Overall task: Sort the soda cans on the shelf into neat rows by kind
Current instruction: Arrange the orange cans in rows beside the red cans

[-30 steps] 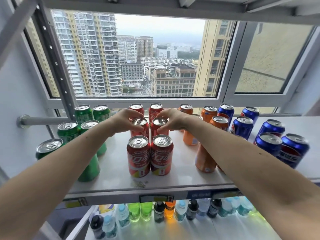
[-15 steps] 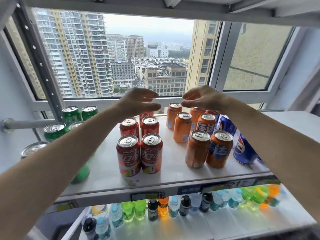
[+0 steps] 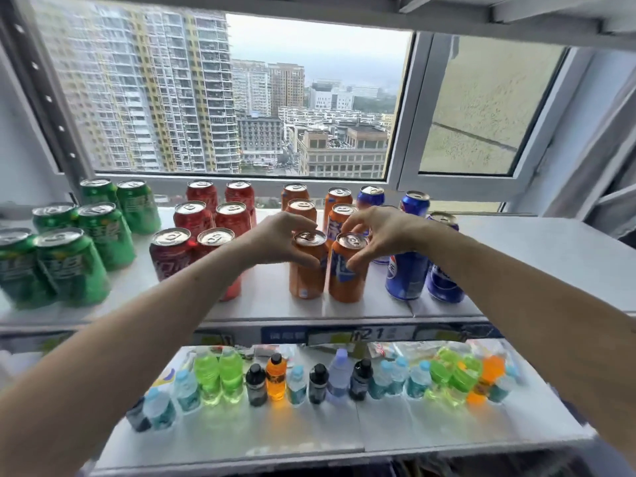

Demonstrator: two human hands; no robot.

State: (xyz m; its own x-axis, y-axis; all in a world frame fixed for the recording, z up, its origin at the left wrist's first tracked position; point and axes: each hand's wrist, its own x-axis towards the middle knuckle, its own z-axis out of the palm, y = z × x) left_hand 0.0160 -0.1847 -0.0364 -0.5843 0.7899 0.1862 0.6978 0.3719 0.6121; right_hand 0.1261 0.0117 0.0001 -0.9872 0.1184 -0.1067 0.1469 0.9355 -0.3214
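Soda cans stand on a white shelf (image 3: 537, 249) in paired rows running front to back. Green cans (image 3: 74, 266) fill the left, red cans (image 3: 192, 218) come beside them, orange cans sit in the middle and blue cans (image 3: 406, 273) are on the right. My left hand (image 3: 278, 241) grips the front left orange can (image 3: 306, 270) near its top. My right hand (image 3: 382, 232) grips the front right orange can (image 3: 347, 273) the same way. The two held cans stand upright, side by side, near the shelf's front edge.
A window frame (image 3: 402, 180) runs right behind the back cans. Below, a lower shelf (image 3: 395, 428) carries several small bottles (image 3: 275, 376) in green, orange, black and clear. The shelf's front rail (image 3: 344, 333) holds price tags. The right part of the top shelf is bare.
Both hands came down from above the red rows, moved right, and now each grips one of the front orange cans. The view shifted left, bringing the green cans fully into sight.
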